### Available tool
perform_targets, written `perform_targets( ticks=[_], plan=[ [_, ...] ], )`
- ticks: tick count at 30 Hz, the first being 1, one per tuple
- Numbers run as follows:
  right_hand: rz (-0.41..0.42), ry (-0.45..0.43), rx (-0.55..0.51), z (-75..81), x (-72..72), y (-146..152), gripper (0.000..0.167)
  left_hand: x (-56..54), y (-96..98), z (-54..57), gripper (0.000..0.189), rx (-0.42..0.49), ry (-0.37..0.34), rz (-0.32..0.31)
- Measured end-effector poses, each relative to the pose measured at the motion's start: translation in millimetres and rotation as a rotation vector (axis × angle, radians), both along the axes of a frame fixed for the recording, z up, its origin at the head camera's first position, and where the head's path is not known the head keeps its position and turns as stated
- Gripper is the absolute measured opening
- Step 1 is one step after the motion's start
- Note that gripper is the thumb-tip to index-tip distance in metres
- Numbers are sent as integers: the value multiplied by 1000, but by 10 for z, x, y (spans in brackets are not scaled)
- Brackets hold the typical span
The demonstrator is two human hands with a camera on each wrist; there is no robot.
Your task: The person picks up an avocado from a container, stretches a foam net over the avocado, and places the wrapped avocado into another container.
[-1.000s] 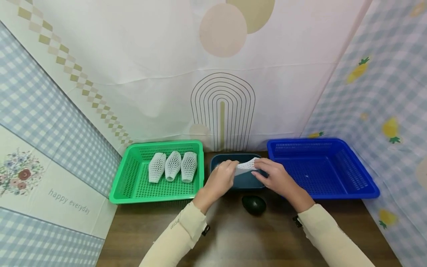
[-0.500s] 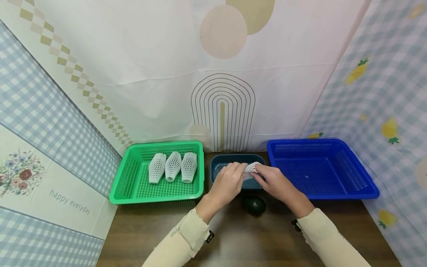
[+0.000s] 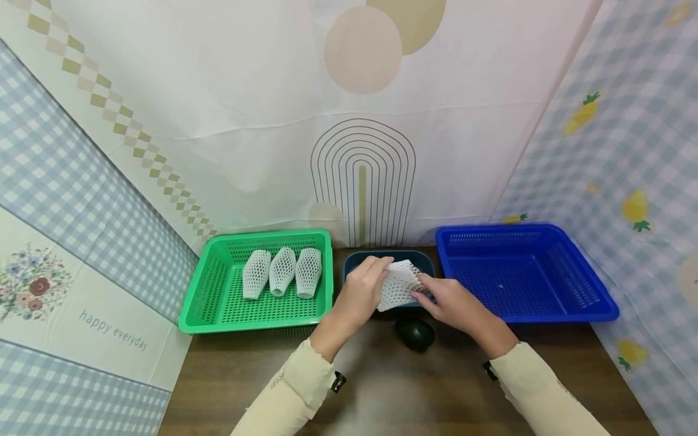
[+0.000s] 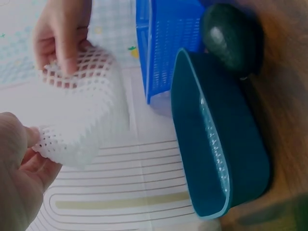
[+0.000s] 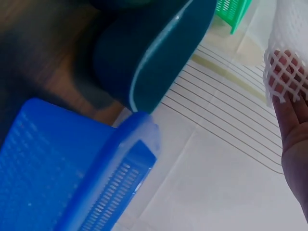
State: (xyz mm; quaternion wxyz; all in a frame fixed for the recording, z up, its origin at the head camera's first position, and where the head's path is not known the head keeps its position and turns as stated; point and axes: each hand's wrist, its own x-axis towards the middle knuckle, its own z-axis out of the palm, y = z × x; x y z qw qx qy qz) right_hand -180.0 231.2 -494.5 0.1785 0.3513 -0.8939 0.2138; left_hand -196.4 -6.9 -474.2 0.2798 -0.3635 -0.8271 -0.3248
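Observation:
A white foam fruit net point(image 3: 402, 286) is stretched between both hands over the dark teal bin point(image 4: 246, 130). My left hand point(image 3: 360, 290) pinches its left end between thumb and fingers, as the left wrist view also shows. The right hand point(image 3: 451, 306) holds the rim of the other end, with fingers showing through the mesh in the right wrist view point(image 5: 288, 77). A dark green avocado point(image 3: 415, 334) lies on the table just in front of the bin, below the hands.
At the left, a green basket point(image 3: 256, 327) holds three items in white foam nets point(image 3: 283, 270). A blue basket point(image 3: 501, 284) stands at the right. A patterned cloth point(image 3: 262, 169) hangs behind, and brown wooden table point(image 3: 398, 393) shows in front.
The foam net was narrow and bunched between the hands, and now hangs wider and opened out. The left hand moved right, then back left. The avocado stays in place.

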Motion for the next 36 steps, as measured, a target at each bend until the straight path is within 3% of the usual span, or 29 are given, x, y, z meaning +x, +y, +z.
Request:
perform_targets(
  ticks=[8,14,18,22,26,33,36],
  plan=[
    [5,-61,-28,-70,65,14,18,-27,-55,-15,25,33,-84,-2],
    [27,8,-95,-10,106,-53,20,31,11,-100,18,-26,-185,1],
    [33,62,-143,11,96,-91,18,85,47,-128,24,-64,-229,-51],
    [27,88,-201,17,70,-114,16,118,71,-144,28,-93,-198,-94],
    [12,48,-217,32,57,-136,22,120,80,-165,22,-79,-160,-83],
    [-75,-123,-92,4,115,-135,32,94,51,-170,16,0,-161,-45],
    [-80,-147,-68,-30,135,-125,29,76,26,-150,15,40,-165,-25]
  ],
)
